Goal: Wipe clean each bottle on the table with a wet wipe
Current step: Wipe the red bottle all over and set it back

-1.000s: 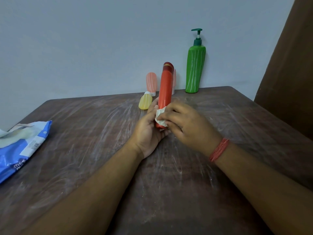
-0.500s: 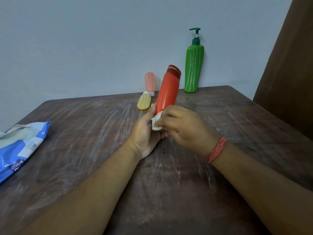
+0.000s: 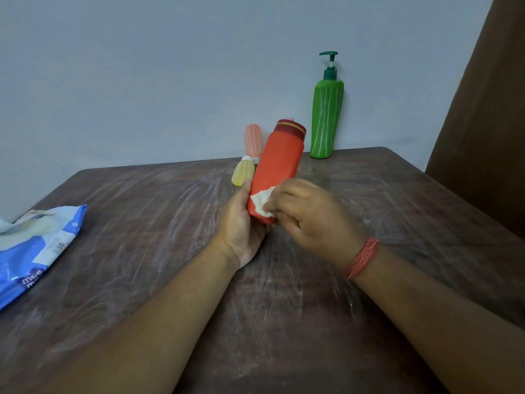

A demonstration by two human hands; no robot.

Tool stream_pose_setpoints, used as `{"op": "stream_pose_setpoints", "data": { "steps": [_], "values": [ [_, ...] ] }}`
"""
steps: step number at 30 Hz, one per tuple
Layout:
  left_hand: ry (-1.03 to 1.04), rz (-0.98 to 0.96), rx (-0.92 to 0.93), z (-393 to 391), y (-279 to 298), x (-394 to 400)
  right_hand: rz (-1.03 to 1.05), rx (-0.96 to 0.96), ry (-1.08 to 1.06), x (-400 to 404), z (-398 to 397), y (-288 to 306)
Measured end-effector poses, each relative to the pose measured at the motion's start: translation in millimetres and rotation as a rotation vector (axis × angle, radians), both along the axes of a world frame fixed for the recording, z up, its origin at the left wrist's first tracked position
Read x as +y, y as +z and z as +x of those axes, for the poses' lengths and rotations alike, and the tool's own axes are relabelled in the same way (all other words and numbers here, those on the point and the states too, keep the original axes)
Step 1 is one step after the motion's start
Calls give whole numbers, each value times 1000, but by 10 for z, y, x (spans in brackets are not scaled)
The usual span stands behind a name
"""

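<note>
While the left hand (image 3: 244,223) grips the orange bottle (image 3: 277,172) at its base, mid-frame, the bottle tilts upward. The right hand (image 3: 309,220) pinches a wet wipe (image 3: 262,204) against it.

An orange-red bottle (image 3: 277,166) with a maroon, yellow-banded cap; a white-streaked green pump bottle (image 3: 326,120); a blue-and-white pack (image 3: 37,251); a scuffed brown bench (image 3: 142,223).

Orange bottle (image 3: 279,169), dark red cap, tilted right above the desk, white wet wipe (image 3: 262,203) pressed on its lower end. Green pump bottle (image 3: 326,119) upright at the rear; pink bottle (image 3: 252,140) upright, yellow bottle (image 3: 243,173) lying.
</note>
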State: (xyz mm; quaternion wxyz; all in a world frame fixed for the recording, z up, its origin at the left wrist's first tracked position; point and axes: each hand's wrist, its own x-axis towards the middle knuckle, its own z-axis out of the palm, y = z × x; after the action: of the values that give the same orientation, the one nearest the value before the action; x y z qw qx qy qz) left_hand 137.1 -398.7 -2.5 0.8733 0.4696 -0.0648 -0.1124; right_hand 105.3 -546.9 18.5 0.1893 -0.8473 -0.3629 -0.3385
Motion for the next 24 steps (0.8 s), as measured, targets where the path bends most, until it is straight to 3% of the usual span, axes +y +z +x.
{"op": "stream_pose_setpoints", "data": {
  "steps": [4, 8, 14, 20, 24],
  "values": [
    [-9, -31, 71, 15, 15, 41, -51, 23, 81, -5, -6, 0],
    [-10, -48, 71, 34, 19, 45, -29, 48, 8, 8, -13, -27],
    [-11, 17, 59, 19, 19, -7, 318, 108, -159, 7, 32, -54],
    [34, 18, 126, 67, -10, 51, 364, 413, -7, 116, -10, -104],
    [37, 56, 121, 68, 12, 31, 649, 504, -46, 101, 55, -130]
  ]
}}
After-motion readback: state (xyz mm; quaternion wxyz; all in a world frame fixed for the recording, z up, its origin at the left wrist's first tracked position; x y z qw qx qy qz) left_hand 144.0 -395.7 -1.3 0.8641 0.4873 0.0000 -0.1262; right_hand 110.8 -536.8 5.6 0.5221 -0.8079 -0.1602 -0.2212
